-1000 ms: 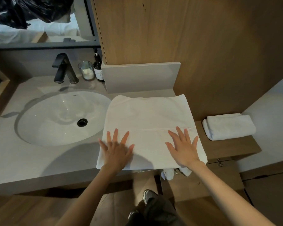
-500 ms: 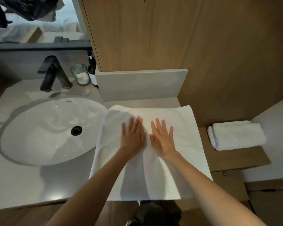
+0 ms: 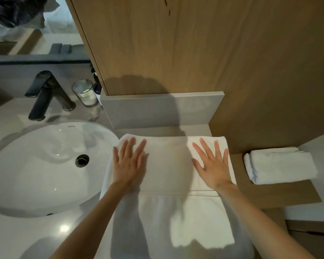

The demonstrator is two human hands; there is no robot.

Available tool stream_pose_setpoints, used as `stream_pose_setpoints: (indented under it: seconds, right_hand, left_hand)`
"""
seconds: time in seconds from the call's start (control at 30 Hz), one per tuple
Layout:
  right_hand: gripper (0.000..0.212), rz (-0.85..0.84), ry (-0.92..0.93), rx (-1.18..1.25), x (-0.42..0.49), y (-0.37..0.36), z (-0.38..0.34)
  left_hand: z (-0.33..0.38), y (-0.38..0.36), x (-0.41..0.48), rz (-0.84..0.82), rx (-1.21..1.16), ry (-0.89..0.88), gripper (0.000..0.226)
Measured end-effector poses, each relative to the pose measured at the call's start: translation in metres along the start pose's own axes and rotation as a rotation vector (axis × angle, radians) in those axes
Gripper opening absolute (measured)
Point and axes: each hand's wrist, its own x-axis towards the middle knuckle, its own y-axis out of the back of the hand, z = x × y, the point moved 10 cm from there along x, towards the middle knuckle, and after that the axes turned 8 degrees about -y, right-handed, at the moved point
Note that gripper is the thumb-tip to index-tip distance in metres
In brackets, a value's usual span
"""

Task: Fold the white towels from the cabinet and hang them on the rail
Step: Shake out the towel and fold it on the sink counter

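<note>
White towel (image 3: 168, 184) spread flat on my counter (image 3: 36, 236), seam across its middle, my left hand (image 3: 128, 165) and right hand (image 3: 212, 165) pressing it, fingers straight.

Warm, moderate light from above and behind: a head shadow falls across the wood panel (image 3: 148, 85) and the towel (image 3: 168, 165), with arm shadows lower down. Bright glare spot on the counter (image 3: 26, 230), small glints in the sink (image 3: 36, 165). Wide-angle bowing at the edges; left hand (image 3: 128, 165) slightly blurred.
</note>
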Motion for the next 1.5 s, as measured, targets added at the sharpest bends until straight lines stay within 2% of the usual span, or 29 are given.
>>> stream_pose_setpoints:
  seconds: [0.13,0.23,0.3,0.37,0.4,0.43,0.57,0.67,0.77,0.83,0.9,1.0,1.13,1.2,1.27,1.3,1.4,1.43,1.5]
  right_hand:
    - [0.066,-0.055,0.003,0.080,-0.002,0.000,-0.004]
    - [0.052,-0.050,0.000,0.150,-0.005,0.007,-0.011]
    - [0.049,-0.052,-0.001,0.188,-0.006,0.010,-0.018]
    - [0.050,-0.063,-0.011,0.185,-0.005,0.010,-0.022]
    - [0.050,-0.058,-0.015,0.165,-0.004,0.011,-0.023]
    - [0.051,-0.045,-0.018,0.141,-0.004,0.012,-0.023]
    - [0.055,-0.015,-0.059,0.139,-0.006,0.011,-0.019]
    - [0.059,-0.025,-0.092,0.152,-0.006,0.008,-0.019]
    - [0.063,-0.056,-0.106,0.151,-0.001,0.007,-0.022]
    - [0.064,-0.077,-0.103,0.145,0.001,0.007,-0.024]
    - [0.065,-0.089,-0.112,0.146,0.002,0.006,-0.024]
    - [0.064,-0.086,-0.117,0.159,0.001,0.008,-0.022]
    - [0.062,-0.080,-0.113,0.150,-0.001,0.008,-0.019]
    - [0.062,-0.084,-0.113,0.128,0.000,0.005,-0.018]
    - [0.064,-0.089,-0.114,0.090,0.002,0.003,-0.018]
    - [0.066,-0.089,-0.114,0.066,0.003,0.004,-0.020]
    - [0.077,-0.016,-0.046,0.042,0.006,0.020,-0.044]
    - [0.080,0.012,0.017,0.066,0.005,0.025,-0.061]
    - [0.074,0.068,0.131,0.140,-0.005,0.026,-0.092]
  left_hand:
    - [-0.043,0.019,0.001,0.176,-0.279,0.272,0.045]
    - [-0.074,0.019,0.007,0.160,-0.449,0.451,0.056]
    - [-0.080,0.025,0.016,0.132,-0.512,0.468,0.054]
    - [-0.078,0.031,0.025,0.085,-0.537,0.443,0.023]
    - [-0.074,0.038,0.029,0.079,-0.547,0.399,0.015]
    - [-0.071,0.046,0.033,0.103,-0.571,0.349,0.020]
    - [-0.062,0.069,0.035,0.229,-0.759,0.207,0.010]
    - [-0.057,0.060,0.032,0.116,-0.973,0.235,0.003]
    - [-0.044,0.051,0.036,-0.140,-1.200,0.258,0.013]
    - [-0.030,0.053,0.043,-0.275,-1.155,0.132,0.021]
    - [-0.027,0.056,0.051,-0.271,-0.996,0.067,0.028]
    - [-0.045,0.066,0.059,-0.055,-0.799,0.145,0.034]
    - [-0.070,0.057,0.048,0.213,-0.897,0.309,0.034]
    - [-0.090,0.048,0.036,0.371,-0.914,0.445,0.034]
    - [-0.102,0.054,0.025,0.491,-0.734,0.489,0.037]
    - [-0.098,0.063,0.024,0.515,-0.581,0.424,0.040]
    - [-0.035,0.074,0.028,0.525,-0.257,0.053,0.038]
    - [-0.006,0.065,0.029,0.470,-0.201,-0.068,0.035]
    - [0.040,0.021,0.029,0.243,-0.097,-0.200,0.044]
